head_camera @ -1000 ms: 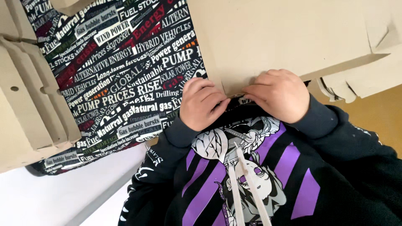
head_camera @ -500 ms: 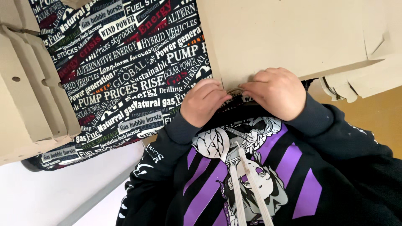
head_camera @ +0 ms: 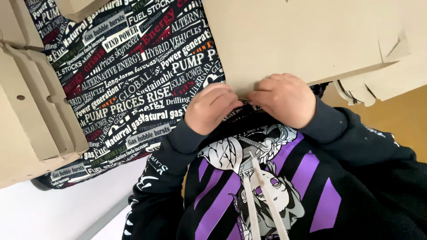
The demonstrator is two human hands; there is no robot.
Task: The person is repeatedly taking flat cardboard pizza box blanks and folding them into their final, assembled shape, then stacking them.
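Note:
My left hand [head_camera: 208, 110] and my right hand [head_camera: 284, 100] meet fingertip to fingertip at the near edge of a large tan cardboard sheet [head_camera: 302, 40]. Both hands are curled and pinch that edge, close to my chest. A small thin thing shows between the fingertips; what it is I cannot tell. Below the hands is my black hoodie with a purple and white print [head_camera: 262, 191] and pale drawstrings [head_camera: 258, 195].
A black cloth printed all over with words [head_camera: 129, 84] covers the surface to the left. A folded cardboard box [head_camera: 31, 120] lies on its left side. Torn cardboard flaps [head_camera: 391, 71] hang at the right over a wooden floor [head_camera: 396, 120]. A white surface [head_camera: 49, 213] lies lower left.
Both hands stay at the cardboard's near edge, with the fingertips drawn a little closer together. The view has shifted slightly, so the printed cloth sits further right.

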